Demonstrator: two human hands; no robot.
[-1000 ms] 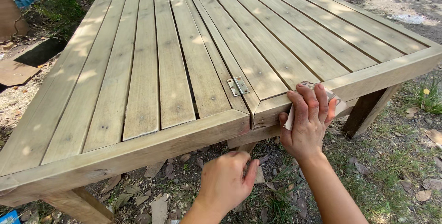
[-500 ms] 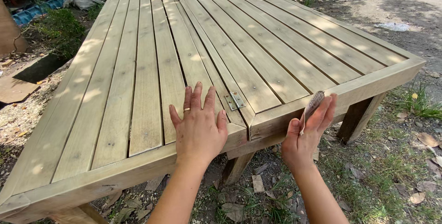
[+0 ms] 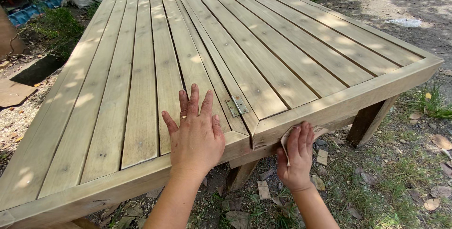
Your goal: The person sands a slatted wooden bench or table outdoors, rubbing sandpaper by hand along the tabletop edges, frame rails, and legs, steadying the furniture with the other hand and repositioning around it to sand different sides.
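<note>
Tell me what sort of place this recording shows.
Probably an outdoor yard used for woodwork. A large slatted wooden table stands on bare ground with grass and dry leaves, in sunlight. The right hand presses sandpaper to its edge.

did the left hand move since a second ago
Yes. The left hand came up from beneath the table edge and now lies flat on the planks, left of the hinge.
</note>
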